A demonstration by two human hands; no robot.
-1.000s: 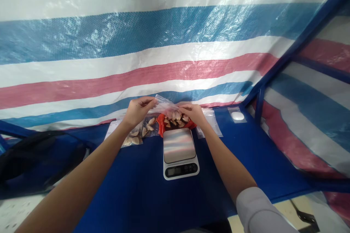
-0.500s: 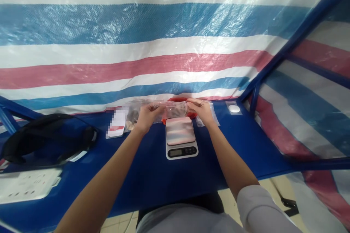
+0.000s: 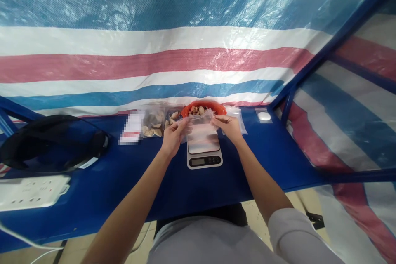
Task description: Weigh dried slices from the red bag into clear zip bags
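Note:
A clear plastic bag (image 3: pixel 201 119) is stretched between my two hands, above the back part of a white kitchen scale (image 3: pixel 204 161). My left hand (image 3: pixel 173 135) pinches one side of the bag, and my right hand (image 3: pixel 228 127) pinches the other side. Just behind the bag lies a red bag or basket (image 3: pixel 220 108) with brownish, shell-like pieces (image 3: pixel 199 110) in it. Left of my left hand rests a clear bag of similar pieces (image 3: pixel 153 123). The scale's display is too small to read.
White cards (image 3: pixel 132 128) lie at the left, past them a black headband-like object (image 3: pixel 55 144) and a white power strip (image 3: pixel 34 192). Right of the scale are more clear bags (image 3: pixel 238 117) and a small white round item (image 3: pixel 264 116). Striped sheeting (image 3: pixel 198 62) hangs behind the blue table (image 3: pixel 278 165).
Both hands have come down and nearer with the clear bag, now over the scale's plate. The red container and its pieces have come into fuller view. My view has tilted slightly downward.

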